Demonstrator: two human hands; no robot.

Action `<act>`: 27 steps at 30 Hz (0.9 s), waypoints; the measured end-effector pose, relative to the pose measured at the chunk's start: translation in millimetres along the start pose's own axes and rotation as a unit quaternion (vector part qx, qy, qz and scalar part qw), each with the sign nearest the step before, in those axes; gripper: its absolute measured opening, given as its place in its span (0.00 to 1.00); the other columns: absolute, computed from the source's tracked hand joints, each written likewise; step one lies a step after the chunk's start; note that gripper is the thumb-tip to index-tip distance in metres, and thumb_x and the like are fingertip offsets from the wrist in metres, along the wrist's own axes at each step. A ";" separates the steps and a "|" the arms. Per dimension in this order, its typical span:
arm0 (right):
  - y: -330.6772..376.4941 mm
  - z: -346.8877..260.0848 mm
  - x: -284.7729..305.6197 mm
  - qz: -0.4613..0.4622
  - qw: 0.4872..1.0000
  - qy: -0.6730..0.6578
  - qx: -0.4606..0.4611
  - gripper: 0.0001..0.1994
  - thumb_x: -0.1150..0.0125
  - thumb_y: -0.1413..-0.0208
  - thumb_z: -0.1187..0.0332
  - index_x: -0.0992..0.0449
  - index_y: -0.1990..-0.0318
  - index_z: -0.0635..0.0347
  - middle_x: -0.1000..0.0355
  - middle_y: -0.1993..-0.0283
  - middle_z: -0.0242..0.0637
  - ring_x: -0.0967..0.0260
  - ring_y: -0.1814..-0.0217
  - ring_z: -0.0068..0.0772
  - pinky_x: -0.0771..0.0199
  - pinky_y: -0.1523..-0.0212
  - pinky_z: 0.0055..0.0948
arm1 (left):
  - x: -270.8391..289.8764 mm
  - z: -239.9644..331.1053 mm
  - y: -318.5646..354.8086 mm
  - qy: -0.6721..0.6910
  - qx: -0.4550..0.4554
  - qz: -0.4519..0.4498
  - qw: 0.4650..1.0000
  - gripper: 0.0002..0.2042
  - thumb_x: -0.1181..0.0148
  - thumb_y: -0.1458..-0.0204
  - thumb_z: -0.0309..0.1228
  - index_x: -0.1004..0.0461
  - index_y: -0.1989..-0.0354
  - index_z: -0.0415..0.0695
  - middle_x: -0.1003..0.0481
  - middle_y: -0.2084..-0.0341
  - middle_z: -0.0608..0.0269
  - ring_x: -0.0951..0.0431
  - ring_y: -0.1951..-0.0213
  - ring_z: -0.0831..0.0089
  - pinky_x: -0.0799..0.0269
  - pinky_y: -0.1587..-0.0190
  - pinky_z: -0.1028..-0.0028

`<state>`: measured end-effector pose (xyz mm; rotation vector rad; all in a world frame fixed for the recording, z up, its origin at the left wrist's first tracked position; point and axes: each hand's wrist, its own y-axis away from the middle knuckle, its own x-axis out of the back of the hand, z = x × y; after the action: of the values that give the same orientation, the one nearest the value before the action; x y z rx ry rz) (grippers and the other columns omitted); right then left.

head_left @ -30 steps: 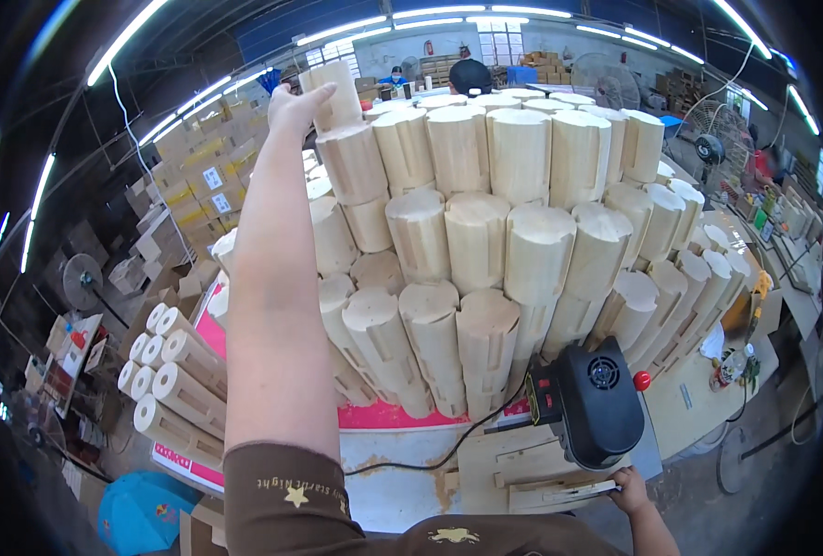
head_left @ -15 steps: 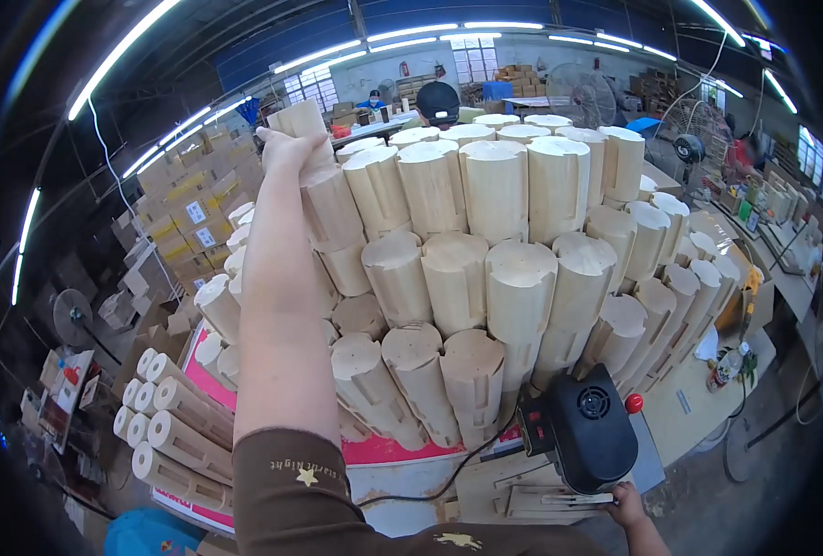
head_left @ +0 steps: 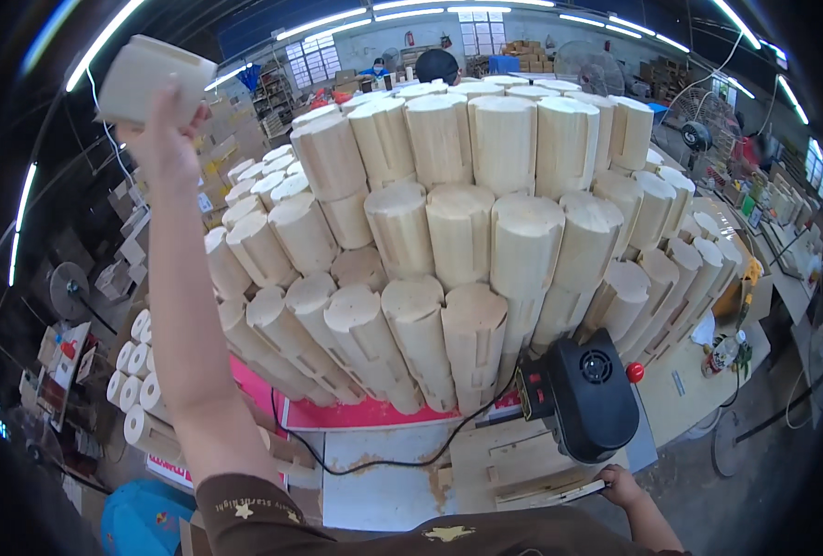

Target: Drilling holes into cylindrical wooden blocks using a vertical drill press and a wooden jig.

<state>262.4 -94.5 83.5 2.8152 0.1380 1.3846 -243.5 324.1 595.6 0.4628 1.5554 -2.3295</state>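
My left hand (head_left: 166,130) is raised at the upper left, its fingers wrapped round a pale wooden cylinder (head_left: 143,79) that is tilted and clear of the stack. Below and to the right of it stand several tiers of grooved wooden cylinders (head_left: 504,232), stacked upright. At the lower right my right hand (head_left: 621,486) is closed at the end of a thin flat strip (head_left: 569,493), whose exact kind I cannot make out. Just above that hand is a black machine housing (head_left: 592,398) with a red knob (head_left: 634,372).
A black cable (head_left: 365,471) runs over the white board (head_left: 365,505) in front of the stack. Hollow wooden tubes (head_left: 143,431) lie at the left, above a blue rounded thing (head_left: 143,519). A plastic bottle (head_left: 722,357) stands at the right. Another person's dark cap (head_left: 437,65) shows behind the stack.
My left hand has lifted the cylinder off the stack's upper left and carried it left and up. My right hand has stayed nearly in place by the strip.
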 end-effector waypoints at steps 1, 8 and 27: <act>0.3 0.3 -0.6 -0.006 1.000 0.001 0.000 0.13 0.32 0.70 0.74 0.24 0.70 0.55 0.29 0.69 0.39 0.32 0.61 0.48 0.31 0.61 0.40 | 5.8 26.0 18.1 0.018 0.013 -0.001 1.000 0.27 0.33 0.58 0.31 0.37 0.50 0.41 0.32 0.58 0.54 0.26 0.61 0.62 0.24 0.65 0.61; -8.4 -3.3 8.7 -0.032 0.998 0.026 0.037 0.12 0.36 0.67 0.78 0.26 0.70 0.56 0.30 0.67 0.41 0.32 0.60 0.49 0.31 0.59 0.40 | 62.5 107.5 172.1 0.005 0.038 -0.085 0.996 0.29 0.36 0.54 0.33 0.40 0.45 0.36 0.33 0.51 0.55 0.30 0.50 0.62 0.28 0.53 0.57; -32.9 35.5 15.3 -0.047 0.988 -0.119 0.082 0.13 0.36 0.57 0.80 0.29 0.61 0.65 0.30 0.65 0.34 0.34 0.62 0.26 0.33 0.60 0.26 | 55.8 203.9 589.8 -0.428 0.281 -0.515 0.688 0.38 0.33 0.77 0.34 0.35 0.48 0.44 0.27 0.61 0.49 0.26 0.57 0.56 0.31 0.54 0.66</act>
<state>297.2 -59.2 72.6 3.0336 0.3959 1.0531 -66.8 -85.9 156.0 -1.6188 0.5580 -2.9342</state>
